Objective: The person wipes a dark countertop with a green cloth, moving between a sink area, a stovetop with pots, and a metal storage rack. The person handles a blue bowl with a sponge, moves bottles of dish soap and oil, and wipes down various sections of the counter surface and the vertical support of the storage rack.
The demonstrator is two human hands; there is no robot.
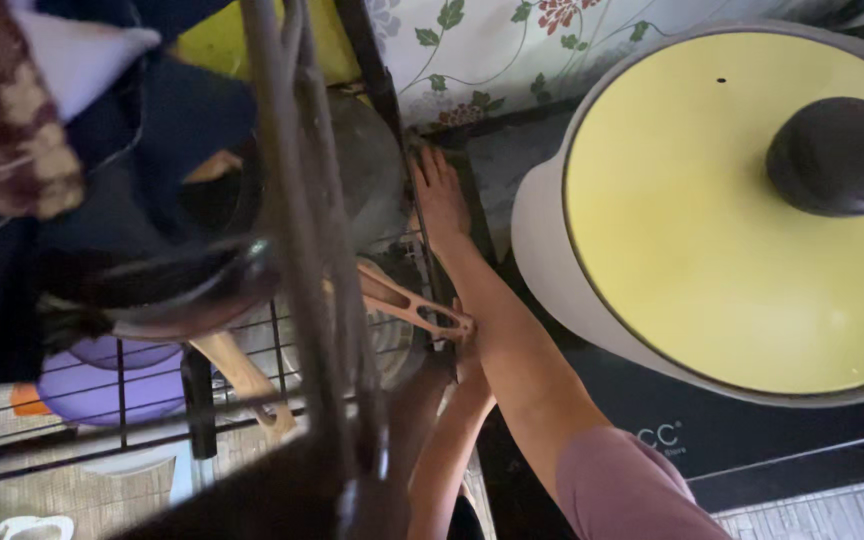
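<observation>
Now: right hand [440,195] flat, fingers spread, palm pressed near base of black wire dish rack [202,400], gripping nothing. Left hand [467,350] low beside rack, touching light wooden slotted spatula [407,303]; closed or loose, cannot tell. Best bet: steady rack, draw spatula out straight, clear of wires. Count: one big grey pot with yellow lid [732,210], one dark pan [182,285], two purple bowls [102,385].

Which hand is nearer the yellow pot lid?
Right. The right hand lies flat just left of the yellow pot lid; the left hand sits lower, by the wire rack, mostly hidden.
</observation>
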